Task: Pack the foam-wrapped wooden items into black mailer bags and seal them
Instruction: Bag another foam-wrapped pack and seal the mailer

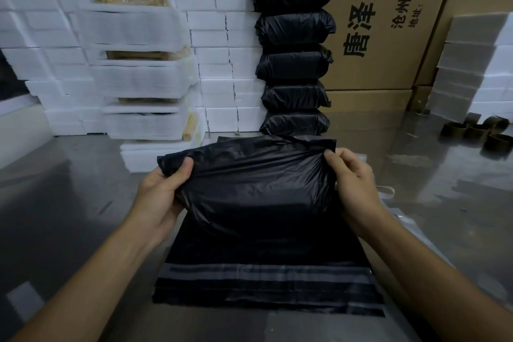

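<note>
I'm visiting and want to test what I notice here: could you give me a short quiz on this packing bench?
1. True or false: both hands grip the black mailer bag.
2. How many packed black parcels show in the stack against the cardboard box?
3. Which side of the stack holds the foam-wrapped wooden items: A left, B right?

Key
1. True: the left hand and right hand each pinch a top corner.
2. Five.
3. A.
</note>
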Available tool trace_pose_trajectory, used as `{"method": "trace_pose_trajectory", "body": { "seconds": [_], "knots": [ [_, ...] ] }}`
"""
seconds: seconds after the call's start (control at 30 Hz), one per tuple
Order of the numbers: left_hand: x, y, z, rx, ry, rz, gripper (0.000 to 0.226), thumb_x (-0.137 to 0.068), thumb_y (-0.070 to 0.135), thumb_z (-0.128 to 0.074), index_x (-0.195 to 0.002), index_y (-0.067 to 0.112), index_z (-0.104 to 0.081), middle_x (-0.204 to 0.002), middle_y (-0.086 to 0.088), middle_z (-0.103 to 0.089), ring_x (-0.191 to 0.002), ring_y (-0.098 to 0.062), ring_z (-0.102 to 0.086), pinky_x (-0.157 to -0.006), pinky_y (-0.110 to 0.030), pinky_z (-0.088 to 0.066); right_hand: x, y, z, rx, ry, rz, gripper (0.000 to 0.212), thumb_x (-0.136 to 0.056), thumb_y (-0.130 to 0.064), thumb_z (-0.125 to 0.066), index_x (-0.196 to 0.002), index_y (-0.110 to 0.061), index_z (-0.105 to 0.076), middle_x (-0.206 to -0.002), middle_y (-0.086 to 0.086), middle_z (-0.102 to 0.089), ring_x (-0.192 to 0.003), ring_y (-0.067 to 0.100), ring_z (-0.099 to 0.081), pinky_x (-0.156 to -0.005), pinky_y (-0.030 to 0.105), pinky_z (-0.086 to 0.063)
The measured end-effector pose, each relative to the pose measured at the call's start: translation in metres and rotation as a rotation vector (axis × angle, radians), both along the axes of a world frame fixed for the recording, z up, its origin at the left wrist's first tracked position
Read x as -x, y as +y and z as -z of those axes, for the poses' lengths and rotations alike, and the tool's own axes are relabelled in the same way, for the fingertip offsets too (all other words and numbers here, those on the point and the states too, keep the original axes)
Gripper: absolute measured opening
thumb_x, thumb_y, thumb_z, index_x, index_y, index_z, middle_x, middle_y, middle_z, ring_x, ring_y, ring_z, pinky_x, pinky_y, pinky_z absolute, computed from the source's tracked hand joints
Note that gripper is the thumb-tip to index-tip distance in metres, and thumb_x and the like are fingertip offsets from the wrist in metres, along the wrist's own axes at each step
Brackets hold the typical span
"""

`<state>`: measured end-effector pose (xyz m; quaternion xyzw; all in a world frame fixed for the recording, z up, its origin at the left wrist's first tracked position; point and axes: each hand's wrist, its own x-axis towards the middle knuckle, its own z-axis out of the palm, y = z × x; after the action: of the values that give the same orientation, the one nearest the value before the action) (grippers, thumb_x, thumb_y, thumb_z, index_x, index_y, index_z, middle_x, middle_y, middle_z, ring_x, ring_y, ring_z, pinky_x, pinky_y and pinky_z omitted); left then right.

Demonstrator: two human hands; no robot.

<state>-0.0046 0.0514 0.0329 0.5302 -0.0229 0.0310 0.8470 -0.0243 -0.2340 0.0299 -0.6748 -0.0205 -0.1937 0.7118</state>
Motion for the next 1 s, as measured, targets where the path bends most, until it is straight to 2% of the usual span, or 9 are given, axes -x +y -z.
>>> {"method": "trace_pose_trajectory", "body": {
  "seconds": [0.13, 0.23, 0.3, 0.4, 0.57, 0.7, 0.8, 0.9, 1.0],
  "knots": [
    [-0.002, 0.024, -0.001, -0.248, -0.091, 0.033, 0.033, -0.067, 0.01, -0.071, -0.1, 0.008, -0.069, -0.095, -0.005, -0.076, -0.083, -0.017, -0.073, -0.063, -0.023, -0.058, 0.003, -0.016, -0.013, -0.035, 0.072, -0.005, 0.022, -0.098, -0.015, -0.059, -0.078, -0.012, -0.066, -0.051, -0.007, -0.05, -0.041, 0.006, -0.043, -0.04, 0.016, -0.035],
    [-0.003, 0.042, 0.0, -0.354, -0.127, 0.145, 0.033, -0.069, 0.002, -0.067, -0.102, 0.005, -0.07, -0.094, -0.011, -0.075, -0.078, -0.02, -0.07, -0.06, -0.024, -0.057, 0.003, -0.026, -0.021, -0.121, 0.228, -0.103, 0.025, -0.098, -0.012, -0.056, -0.073, -0.015, -0.053, -0.048, -0.004, -0.036, -0.036, 0.008, -0.026, -0.035, 0.019, -0.023],
    [-0.004, 0.044, 0.001, -0.329, -0.131, 0.122, 0.029, -0.068, 0.0, -0.068, -0.095, 0.006, -0.074, -0.089, -0.01, -0.074, -0.071, -0.018, -0.068, -0.055, -0.023, -0.054, 0.005, -0.026, -0.027, -0.209, 0.326, -0.149, 0.017, -0.098, -0.012, -0.054, -0.081, -0.013, -0.056, -0.058, 0.003, -0.058, -0.037, 0.01, -0.044, -0.036, 0.019, -0.032],
    [-0.006, 0.037, 0.001, -0.331, -0.148, -0.057, 0.018, -0.063, -0.001, -0.073, -0.069, 0.015, -0.078, -0.071, -0.004, -0.072, -0.058, -0.011, -0.063, -0.048, -0.021, -0.049, 0.007, -0.023, -0.03, -0.369, 0.393, -0.203, 0.009, -0.1, -0.01, -0.052, -0.099, -0.009, -0.061, -0.09, 0.009, -0.078, -0.067, 0.012, -0.074, -0.044, 0.019, -0.05],
    [-0.01, 0.035, 0.0, -0.341, -0.081, -0.096, 0.02, -0.081, -0.007, -0.062, -0.071, 0.009, -0.07, -0.036, -0.004, -0.029, -0.028, -0.017, -0.028, -0.035, -0.022, -0.034, 0.004, -0.025, -0.028, -0.447, 0.406, -0.233, 0.039, -0.098, -0.038, -0.056, -0.119, -0.006, -0.059, -0.102, 0.014, -0.077, -0.089, 0.018, -0.076, -0.057, 0.021, -0.057],
    [-0.003, 0.033, -0.007, -0.199, -0.055, 0.049, 0.033, -0.086, -0.001, -0.048, -0.073, 0.016, -0.073, -0.046, -0.011, -0.052, -0.039, -0.025, -0.055, -0.037, -0.027, -0.046, 0.002, -0.023, -0.023, -0.445, 0.446, -0.158, 0.055, -0.093, -0.059, -0.054, -0.111, -0.008, -0.062, -0.093, 0.011, -0.078, -0.08, 0.018, -0.077, -0.052, 0.021, -0.055],
    [0.0, 0.033, -0.01, -0.09, 0.021, 0.152, 0.032, -0.085, 0.023, -0.049, -0.072, 0.016, -0.077, -0.081, -0.022, -0.072, -0.066, -0.036, -0.072, -0.037, -0.023, -0.046, 0.002, -0.019, -0.02, -0.397, 0.439, -0.09, 0.032, -0.091, -0.039, -0.069, -0.103, -0.01, -0.067, -0.089, 0.005, -0.077, -0.075, 0.015, -0.076, -0.056, 0.023, -0.057],
    [-0.003, 0.031, -0.008, -0.173, 0.093, 0.086, 0.042, -0.092, 0.036, -0.057, -0.059, 0.016, -0.075, -0.077, -0.017, -0.074, -0.065, -0.026, -0.073, -0.039, -0.02, -0.049, 0.001, -0.019, -0.019, -0.322, 0.401, -0.108, 0.017, -0.086, -0.011, -0.073, -0.101, -0.005, -0.072, -0.097, 0.01, -0.076, -0.079, 0.018, -0.075, -0.069, 0.028, -0.061],
    [-0.002, 0.027, -0.007, -0.192, 0.05, 0.111, 0.009, -0.073, 0.013, -0.071, -0.064, 0.013, -0.072, -0.074, -0.007, -0.072, -0.062, -0.012, -0.071, -0.051, -0.017, -0.055, 0.0, -0.022, -0.019, -0.287, 0.324, -0.09, 0.012, -0.087, -0.003, -0.07, -0.098, -0.005, -0.073, -0.094, 0.011, -0.075, -0.082, 0.02, -0.072, -0.073, 0.029, -0.06]
  ]
}}
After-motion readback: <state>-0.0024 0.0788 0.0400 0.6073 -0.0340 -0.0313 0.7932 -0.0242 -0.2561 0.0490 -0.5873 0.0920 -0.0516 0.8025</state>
